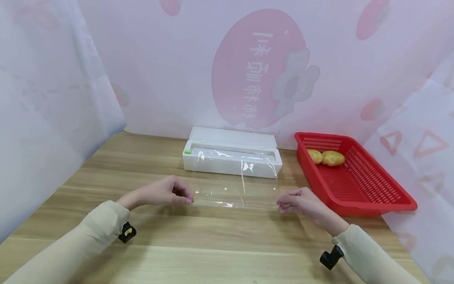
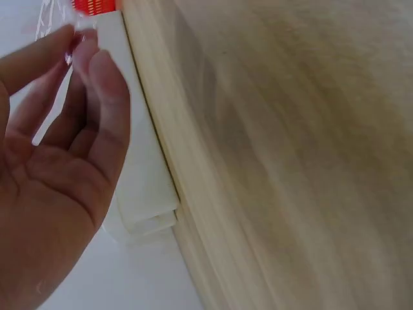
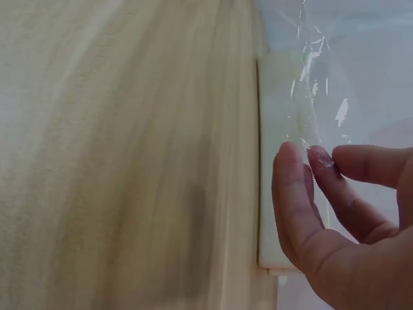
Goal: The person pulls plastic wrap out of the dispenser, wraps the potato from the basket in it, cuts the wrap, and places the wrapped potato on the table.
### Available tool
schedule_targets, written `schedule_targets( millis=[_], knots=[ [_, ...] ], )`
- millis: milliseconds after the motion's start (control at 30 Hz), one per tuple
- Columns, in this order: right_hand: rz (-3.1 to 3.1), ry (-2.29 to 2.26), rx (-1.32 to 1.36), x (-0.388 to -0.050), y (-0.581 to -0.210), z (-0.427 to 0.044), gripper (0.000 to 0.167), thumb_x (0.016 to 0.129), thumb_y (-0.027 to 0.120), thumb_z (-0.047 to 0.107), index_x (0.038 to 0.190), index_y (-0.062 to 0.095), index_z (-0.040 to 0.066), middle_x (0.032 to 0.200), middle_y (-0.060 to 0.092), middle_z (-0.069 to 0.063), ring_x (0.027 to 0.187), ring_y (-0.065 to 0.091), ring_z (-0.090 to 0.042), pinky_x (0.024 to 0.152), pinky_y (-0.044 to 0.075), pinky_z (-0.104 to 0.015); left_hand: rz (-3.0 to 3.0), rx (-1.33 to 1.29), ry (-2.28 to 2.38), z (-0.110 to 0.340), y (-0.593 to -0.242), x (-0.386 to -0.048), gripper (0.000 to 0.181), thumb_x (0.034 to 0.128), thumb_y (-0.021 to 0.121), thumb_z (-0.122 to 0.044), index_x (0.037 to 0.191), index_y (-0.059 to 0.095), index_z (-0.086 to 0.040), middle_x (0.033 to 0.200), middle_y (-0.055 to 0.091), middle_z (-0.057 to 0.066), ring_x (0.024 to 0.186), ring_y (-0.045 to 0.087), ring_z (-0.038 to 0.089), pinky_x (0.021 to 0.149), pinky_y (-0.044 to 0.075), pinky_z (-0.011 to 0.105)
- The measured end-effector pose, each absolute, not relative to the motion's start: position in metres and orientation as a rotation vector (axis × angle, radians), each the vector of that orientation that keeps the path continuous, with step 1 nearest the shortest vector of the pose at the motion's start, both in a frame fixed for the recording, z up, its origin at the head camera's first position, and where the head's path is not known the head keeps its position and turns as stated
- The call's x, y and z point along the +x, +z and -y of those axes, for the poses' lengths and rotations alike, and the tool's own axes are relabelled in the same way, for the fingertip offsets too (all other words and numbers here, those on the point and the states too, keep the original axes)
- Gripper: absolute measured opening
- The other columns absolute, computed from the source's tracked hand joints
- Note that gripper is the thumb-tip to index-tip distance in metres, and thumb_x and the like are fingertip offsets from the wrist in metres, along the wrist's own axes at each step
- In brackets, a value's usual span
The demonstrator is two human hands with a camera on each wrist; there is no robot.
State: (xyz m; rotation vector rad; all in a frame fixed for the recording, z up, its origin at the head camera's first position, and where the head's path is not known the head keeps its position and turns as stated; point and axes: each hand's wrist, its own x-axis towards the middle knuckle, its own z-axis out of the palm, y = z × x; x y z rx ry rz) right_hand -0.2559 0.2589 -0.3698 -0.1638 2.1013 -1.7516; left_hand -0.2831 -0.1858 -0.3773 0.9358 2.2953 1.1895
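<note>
A clear sheet of plastic wrap (image 1: 227,193) stretches forward from a white dispenser box (image 1: 230,165) whose lid (image 1: 232,137) stands raised at the back. The left hand (image 1: 166,192) pinches the near left corner of the wrap between thumb and fingers. At the near right corner, the right hand (image 1: 299,203) pinches the wrap the same way. In the right wrist view, the crinkled wrap (image 3: 313,58) runs up from the fingertips of the right hand (image 3: 342,219). The left wrist view shows the left hand (image 2: 64,142) beside the box (image 2: 139,129).
A red plastic basket (image 1: 372,207) stands at the right, with potatoes (image 1: 332,158) at its far end. A green slider (image 1: 187,151) sits on the box's left end. Printed cloth (image 1: 170,79) hangs behind the wooden table (image 1: 213,252).
</note>
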Motion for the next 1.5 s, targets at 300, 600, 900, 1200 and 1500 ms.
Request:
schedule_targets(
  millis=[300, 600, 900, 1200, 1500],
  knots=[
    [-2.093, -1.651, -0.172, -0.251, -0.378, -0.254, 0.027, 0.095, 0.061, 0.003, 0.099, 0.062, -0.024, 0.083, 0.069, -0.022, 0.073, 0.069, -0.024, 0.072, 0.058, -0.039, -2.259, 0.811, 1.165, 0.186, -0.384, -0.277, 0.016, 0.0955, 0.066, -0.018, 0.094, 0.073, -0.004, 0.077, 0.071, 0.010, 0.055, 0.059, 0.015, 0.049, 0.049, 0.024],
    [-2.165, -1.497, -0.145, -0.246, -0.384, -0.251, 0.022, 0.087, 0.073, 0.004, 0.093, 0.069, -0.017, 0.077, 0.069, -0.022, 0.068, 0.070, -0.024, 0.066, 0.058, -0.037, -2.297, 0.702, 1.154, 0.182, -0.388, -0.268, 0.018, 0.0824, 0.080, -0.016, 0.093, 0.072, -0.005, 0.072, 0.070, 0.008, 0.050, 0.048, 0.008, 0.044, 0.036, 0.018],
    [-2.241, -1.419, -0.169, -0.241, -0.388, -0.246, 0.018, 0.080, 0.079, 0.003, 0.089, 0.073, -0.011, 0.077, 0.070, -0.020, 0.068, 0.068, -0.022, 0.065, 0.058, -0.038, -2.355, 0.690, 1.168, 0.182, -0.391, -0.266, 0.023, 0.0754, 0.085, -0.013, 0.092, 0.072, -0.004, 0.079, 0.069, 0.005, 0.064, 0.057, 0.014, 0.049, 0.042, 0.020],
    [-2.326, -1.339, -0.207, -0.241, -0.390, -0.246, 0.015, 0.076, 0.082, 0.003, 0.084, 0.075, -0.007, 0.070, 0.069, -0.013, 0.061, 0.063, -0.016, 0.057, 0.057, -0.034, -2.384, 0.692, 1.248, 0.170, -0.395, -0.269, 0.015, 0.0786, 0.083, -0.012, 0.090, 0.073, -0.006, 0.078, 0.070, 0.005, 0.059, 0.058, 0.015, 0.048, 0.045, 0.022],
    [-2.386, -1.263, -0.242, -0.241, -0.392, -0.244, 0.014, 0.072, 0.084, 0.004, 0.081, 0.075, -0.003, 0.064, 0.066, -0.008, 0.055, 0.058, -0.013, 0.051, 0.052, -0.027, -2.320, 0.605, 1.349, 0.160, -0.403, -0.266, 0.022, 0.0743, 0.078, 0.008, 0.094, 0.071, 0.001, 0.086, 0.071, 0.010, 0.057, 0.058, 0.015, 0.047, 0.046, 0.021]
  ],
)
